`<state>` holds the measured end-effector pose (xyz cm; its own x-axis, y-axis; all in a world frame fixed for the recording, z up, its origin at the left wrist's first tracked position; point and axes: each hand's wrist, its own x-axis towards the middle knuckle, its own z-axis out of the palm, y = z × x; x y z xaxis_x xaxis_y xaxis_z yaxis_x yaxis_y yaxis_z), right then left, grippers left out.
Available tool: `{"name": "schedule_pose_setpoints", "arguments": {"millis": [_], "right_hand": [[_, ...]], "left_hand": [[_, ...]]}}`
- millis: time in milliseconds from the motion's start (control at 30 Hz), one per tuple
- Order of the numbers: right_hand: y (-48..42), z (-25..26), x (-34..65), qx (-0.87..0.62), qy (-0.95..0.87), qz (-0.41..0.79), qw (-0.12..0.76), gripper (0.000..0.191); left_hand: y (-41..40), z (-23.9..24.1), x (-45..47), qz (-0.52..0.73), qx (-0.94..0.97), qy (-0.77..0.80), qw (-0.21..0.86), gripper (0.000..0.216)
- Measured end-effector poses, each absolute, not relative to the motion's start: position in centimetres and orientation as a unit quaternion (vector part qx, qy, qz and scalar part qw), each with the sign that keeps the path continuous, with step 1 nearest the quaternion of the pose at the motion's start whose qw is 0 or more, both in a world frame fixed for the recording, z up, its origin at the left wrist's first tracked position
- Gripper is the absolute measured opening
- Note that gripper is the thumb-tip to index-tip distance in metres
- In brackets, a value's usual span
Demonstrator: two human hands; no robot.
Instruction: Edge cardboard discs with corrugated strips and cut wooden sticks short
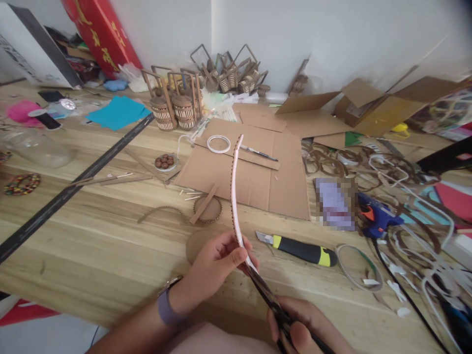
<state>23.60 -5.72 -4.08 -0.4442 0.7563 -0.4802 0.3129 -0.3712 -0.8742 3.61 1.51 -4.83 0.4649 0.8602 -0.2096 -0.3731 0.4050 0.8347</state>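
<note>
Head view: your left hand [217, 263], just left of the utility knife [300, 249] on the worktop [92, 236], has its fingers pinched shut on the strip [234, 182], holding it upright and steady against the scissors [269, 295] gripped closed-fisted in your right hand [306, 324].
</note>
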Motion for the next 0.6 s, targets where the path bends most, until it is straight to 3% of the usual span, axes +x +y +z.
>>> {"name": "schedule_pose_setpoints", "arguments": {"millis": [300,600], "right_hand": [[-5.6,-4.3,23.6,-0.473,-0.545,0.674,0.156,0.078],[-6.3,-3.5,23.3,-0.513,-0.565,0.624,0.167,0.09]], "left_hand": [[1.7,-5.3,3.1,0.455,0.402,0.361,0.707,0.039],[2.1,-5.2,3.0,0.449,0.417,0.361,0.703,0.036]]}}
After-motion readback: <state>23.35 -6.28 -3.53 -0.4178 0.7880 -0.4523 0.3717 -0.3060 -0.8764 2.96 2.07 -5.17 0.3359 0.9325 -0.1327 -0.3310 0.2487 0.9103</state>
